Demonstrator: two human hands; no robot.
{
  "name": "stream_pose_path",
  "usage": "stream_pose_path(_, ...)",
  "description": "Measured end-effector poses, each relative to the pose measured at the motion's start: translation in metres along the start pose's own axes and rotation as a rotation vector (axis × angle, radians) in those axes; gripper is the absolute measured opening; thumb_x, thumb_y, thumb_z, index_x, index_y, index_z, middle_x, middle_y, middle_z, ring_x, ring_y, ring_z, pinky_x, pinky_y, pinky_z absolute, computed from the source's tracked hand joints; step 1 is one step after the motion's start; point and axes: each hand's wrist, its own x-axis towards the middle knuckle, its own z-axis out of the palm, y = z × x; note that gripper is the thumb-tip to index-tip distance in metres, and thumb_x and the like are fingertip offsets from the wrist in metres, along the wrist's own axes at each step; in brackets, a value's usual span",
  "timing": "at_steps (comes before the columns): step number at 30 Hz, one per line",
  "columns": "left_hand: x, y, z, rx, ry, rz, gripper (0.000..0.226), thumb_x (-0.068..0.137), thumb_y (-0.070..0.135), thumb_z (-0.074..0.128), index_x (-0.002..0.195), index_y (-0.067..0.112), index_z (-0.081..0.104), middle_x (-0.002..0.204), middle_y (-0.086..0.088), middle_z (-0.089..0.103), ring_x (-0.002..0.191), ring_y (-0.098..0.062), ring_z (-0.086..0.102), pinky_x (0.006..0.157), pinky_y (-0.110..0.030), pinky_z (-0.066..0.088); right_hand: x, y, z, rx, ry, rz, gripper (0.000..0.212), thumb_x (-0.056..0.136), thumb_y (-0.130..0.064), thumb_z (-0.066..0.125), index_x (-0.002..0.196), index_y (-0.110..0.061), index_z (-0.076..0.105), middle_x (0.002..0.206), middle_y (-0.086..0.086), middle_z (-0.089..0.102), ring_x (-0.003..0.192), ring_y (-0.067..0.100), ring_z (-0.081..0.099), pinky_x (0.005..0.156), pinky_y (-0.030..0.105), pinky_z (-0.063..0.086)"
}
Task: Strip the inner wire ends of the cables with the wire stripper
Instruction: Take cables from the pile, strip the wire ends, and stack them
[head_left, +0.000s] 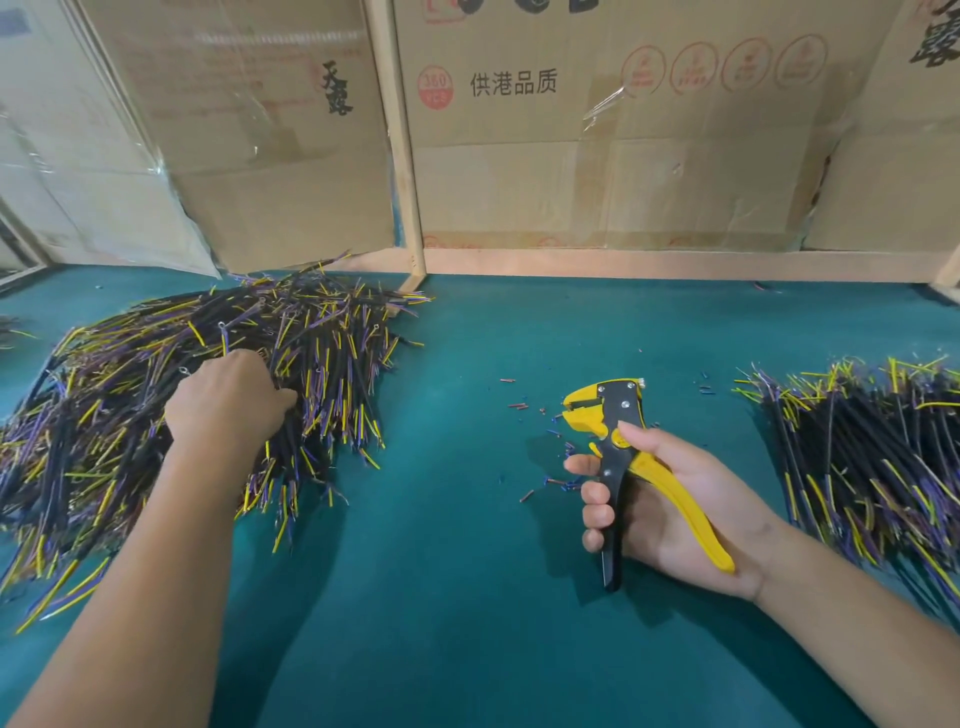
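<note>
A big heap of short black cables (156, 374) with yellow, purple and blue inner wires lies on the left of the green table (441, 571). My left hand (228, 395) reaches into this heap, knuckles up, its fingertips buried among the cables. Whether it grips one is hidden. My right hand (670, 509) holds a yellow and black wire stripper (618, 441) above the table, fingers curled round the black handle, the yellow handle lying across the palm. The stripper's jaws point up and left with nothing in them.
A second heap of cables (872, 457) lies at the right edge. Small snipped bits of insulation (540, 457) are scattered around the stripper. Cardboard boxes (597, 130) and a wooden frame (400, 156) stand along the back of the table.
</note>
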Motion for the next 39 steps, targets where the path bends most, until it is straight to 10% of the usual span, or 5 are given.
stream_pose_path(28, -0.010, 0.014, -0.013, -0.338, 0.194, 0.208, 0.028, 0.092, 0.027, 0.066, 0.072, 0.008, 0.058, 0.073, -0.014, 0.064, 0.073, -0.034, 0.057, 0.066, -0.036, 0.041, 0.002, -0.001, -0.005, -0.014, -0.035, 0.014, 0.051, 0.089, -0.044, 0.069, 0.112, 0.001, 0.065, 0.084, 0.013, 0.050, 0.071, 0.028, 0.050, 0.072, 0.044, 0.050)
stream_pose_path(39, -0.057, 0.065, -0.006, -1.128, -0.674, 0.553, 0.008, 0.091, 0.001, 0.066, 0.085, 0.005, 0.062, 0.067, -0.002, 0.059, 0.059, -0.014, 0.057, 0.056, -0.024, 0.053, 0.002, -0.001, -0.004, -0.020, -0.024, 0.015, 0.052, 0.085, -0.043, 0.071, 0.110, 0.002, 0.066, 0.083, 0.013, 0.051, 0.069, 0.027, 0.050, 0.071, 0.043, 0.049)
